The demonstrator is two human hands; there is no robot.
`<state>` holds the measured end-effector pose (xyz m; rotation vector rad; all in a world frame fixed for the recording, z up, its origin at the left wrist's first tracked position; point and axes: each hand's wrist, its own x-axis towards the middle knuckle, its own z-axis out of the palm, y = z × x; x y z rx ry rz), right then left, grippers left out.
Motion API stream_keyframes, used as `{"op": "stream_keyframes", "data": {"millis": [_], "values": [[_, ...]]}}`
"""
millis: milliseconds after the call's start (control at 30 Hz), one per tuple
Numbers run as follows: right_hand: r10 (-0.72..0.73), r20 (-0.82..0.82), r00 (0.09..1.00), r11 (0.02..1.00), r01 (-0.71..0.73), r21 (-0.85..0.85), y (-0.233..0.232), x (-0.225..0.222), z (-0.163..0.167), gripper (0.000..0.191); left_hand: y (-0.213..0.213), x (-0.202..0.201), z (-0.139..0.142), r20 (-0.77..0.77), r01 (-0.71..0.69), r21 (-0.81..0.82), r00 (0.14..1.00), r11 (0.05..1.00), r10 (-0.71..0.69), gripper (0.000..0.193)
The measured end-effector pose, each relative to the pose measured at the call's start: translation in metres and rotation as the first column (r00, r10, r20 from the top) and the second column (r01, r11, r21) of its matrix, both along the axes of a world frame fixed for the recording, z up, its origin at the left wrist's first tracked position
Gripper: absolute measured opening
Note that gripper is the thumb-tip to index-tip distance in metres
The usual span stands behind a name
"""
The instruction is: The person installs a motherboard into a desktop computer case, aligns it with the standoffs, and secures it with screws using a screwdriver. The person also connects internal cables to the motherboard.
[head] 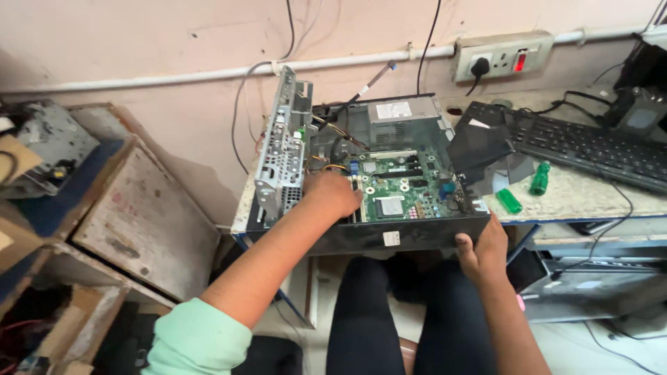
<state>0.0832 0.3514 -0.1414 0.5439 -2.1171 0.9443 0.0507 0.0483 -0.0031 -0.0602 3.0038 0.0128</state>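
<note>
Computer case [368, 239], open, black, at front left corner of desk [590, 198], front wall overhanging front edge, above knees in black trousers [406, 312]. Green motherboard [399, 187] exposed inside, flat on case floor. Grey power supply [399, 114] at rear of case, toward wall. Metal drive cage [281, 149] swung upright along left side of case, perforated face turned left. Loose wires [333, 135] between cage and power supply.

Left hand [333, 194] inside case, at left edge of motherboard, just beside base of drive cage. Fingers curled down and pressed together, tips hidden behind hand; grip on any part cannot be told. Left sleeve [198, 340] pale green.

Right hand [483, 250] at front right corner of case, outside it. Thumb [464, 243] against front wall, remaining fingers together, wrapped under corner and mostly hidden; case gripped at that corner.

Black plastic shroud [479, 149] tilted at right side of case, resting partly over right wall. Two green screwdriver handles on desk right of case: one [509, 201] flat near front edge, one [540, 178] farther back, just beside black keyboard [590, 146]. Keyboard along right rear of desk, well apart from both hands. White wall socket [504, 55] above rear edge of desk, black plug inserted, red switch beside it. Worn wooden crates [135, 215] on floor left of desk.
</note>
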Motion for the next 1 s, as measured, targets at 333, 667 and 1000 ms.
{"op": "stream_keyframes", "data": {"millis": [333, 667, 1000], "values": [[0.017, -0.096, 0.995, 1.0, -0.017, 0.002, -0.006, -0.011, -0.016, 0.078, -0.007, 0.0, -0.01, -0.186, 0.074, 0.138, 0.981, 0.988, -0.048, 0.046], [-0.014, -0.104, 0.994, 1.0, 0.015, 0.001, -0.006, -0.018, -0.031, 0.08, -0.005, -0.002, -0.009, -0.126, 0.062, 0.152, 0.991, 0.986, -0.043, 0.043], [-0.018, -0.119, 0.993, 0.998, 0.011, -0.064, -0.02, -0.014, -0.027, 0.089, -0.015, -0.021, -0.027, 0.013, 0.218, 0.103, 0.975, 0.971, -0.221, 0.045]]}}
